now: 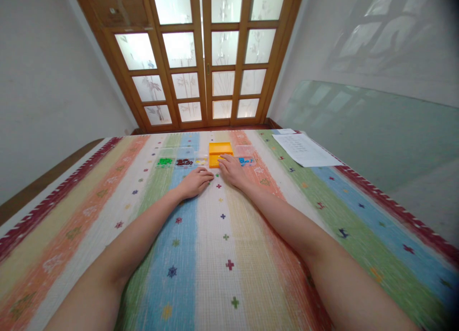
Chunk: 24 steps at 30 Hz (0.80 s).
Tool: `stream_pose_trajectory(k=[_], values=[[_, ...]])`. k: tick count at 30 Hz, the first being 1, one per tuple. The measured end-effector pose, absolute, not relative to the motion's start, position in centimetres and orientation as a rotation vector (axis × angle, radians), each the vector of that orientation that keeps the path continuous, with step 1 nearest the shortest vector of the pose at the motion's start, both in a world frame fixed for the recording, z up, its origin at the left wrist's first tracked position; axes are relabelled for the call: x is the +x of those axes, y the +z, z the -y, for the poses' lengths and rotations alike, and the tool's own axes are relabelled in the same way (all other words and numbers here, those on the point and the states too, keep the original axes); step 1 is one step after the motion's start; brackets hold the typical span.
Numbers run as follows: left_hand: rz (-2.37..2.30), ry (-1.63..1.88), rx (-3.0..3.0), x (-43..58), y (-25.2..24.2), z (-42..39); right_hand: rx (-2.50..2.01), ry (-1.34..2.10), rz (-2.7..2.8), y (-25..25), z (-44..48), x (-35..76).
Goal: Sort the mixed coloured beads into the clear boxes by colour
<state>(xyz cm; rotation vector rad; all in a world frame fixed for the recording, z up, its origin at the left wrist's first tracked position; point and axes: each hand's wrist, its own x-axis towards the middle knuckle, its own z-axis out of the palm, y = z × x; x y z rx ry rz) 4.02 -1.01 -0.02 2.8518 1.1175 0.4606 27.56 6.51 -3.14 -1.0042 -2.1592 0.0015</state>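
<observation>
At the far left of the row on the striped cloth point(215, 254) stands a clear box of green pieces point(165, 162), with a box of dark pieces point(184, 162) touching it on its right. Just nearer than these, the left hand point(195, 182) lies palm down on the cloth, fingers loosely curled, with nothing in it. Next along is a small box of yellow pieces point(201, 161), then the orange tray point(219, 149), open-topped and shallow. The right hand point(232, 170) lies flat with fingers stretched out, its tips at the tray's near edge and gripping nothing. The tray looks like light, stiff plastic (likely to slide easily on the weave), so it is best pinched by a side wall. The pieces look tiny and hard, needing a fingertip pinch. Beside the hand sits a clear box of blue pieces point(246, 160); a sheet of paper point(304, 149) lies well apart to the right.
</observation>
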Motion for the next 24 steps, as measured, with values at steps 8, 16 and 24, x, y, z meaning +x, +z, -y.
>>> stream_pose_trajectory(k=[8,16,24], values=[[-1.086,0.548,2.806,3.7,-0.5,0.7,-1.019,0.023,2.163,-3.2,-6.5,27.6],[-1.111,0.66,2.689,2.9,-0.6,0.2,-1.019,0.047,2.164,-2.7,-6.1,27.6],[-1.511,1.164,2.321,-1.1,-0.9,-2.1,-1.031,0.075,2.163,-3.2,-6.4,27.7]])
